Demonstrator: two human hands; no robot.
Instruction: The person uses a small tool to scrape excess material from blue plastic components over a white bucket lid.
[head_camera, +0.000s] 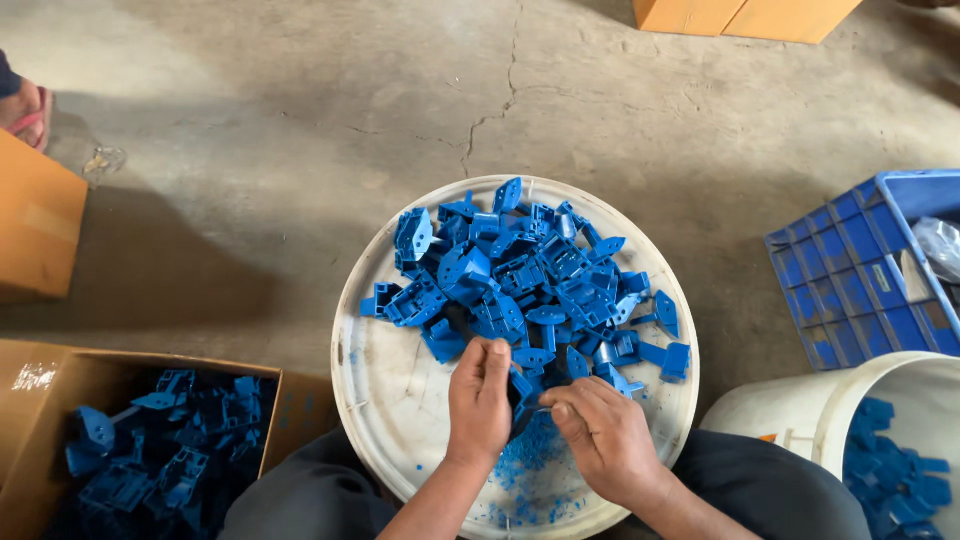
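Blue plastic part (524, 385) sits pinched between both hands over the white round tray (390, 400), each grip clenched on it: left hand (478, 405) just left, right hand (605, 435) lower right, pile (530, 285) beyond.

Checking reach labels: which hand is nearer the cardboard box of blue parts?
Left. The left hand is over the white round tray, closer to the cardboard box at lower left; the right hand is farther away.
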